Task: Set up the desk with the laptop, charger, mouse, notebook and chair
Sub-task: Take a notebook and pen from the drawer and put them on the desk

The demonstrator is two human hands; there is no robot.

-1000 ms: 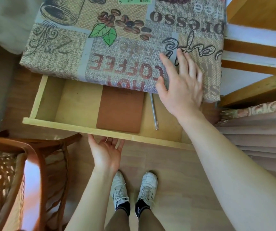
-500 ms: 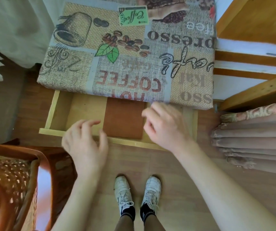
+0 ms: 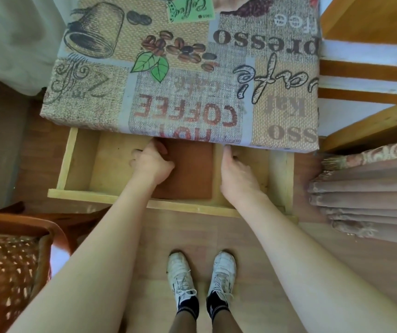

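Bare arms, white laced sneakers (image 3: pixel 202 277), black socks (image 3: pixel 188 306)

Seen from above: open pale wooden drawer (image 3: pixel 77 159) under desk draped in coffee-print woven cloth (image 3: pixel 180 75). Flat brown rectangular notebook (image 3: pixel 190 171) inside, mid-frame. Left hand (image 3: pixel 153 163) curled at its left edge; right hand (image 3: pixel 237 174) just right of it, fingers hidden. Wicker-seat wooden chair (image 3: pixel 12 260) lower left.
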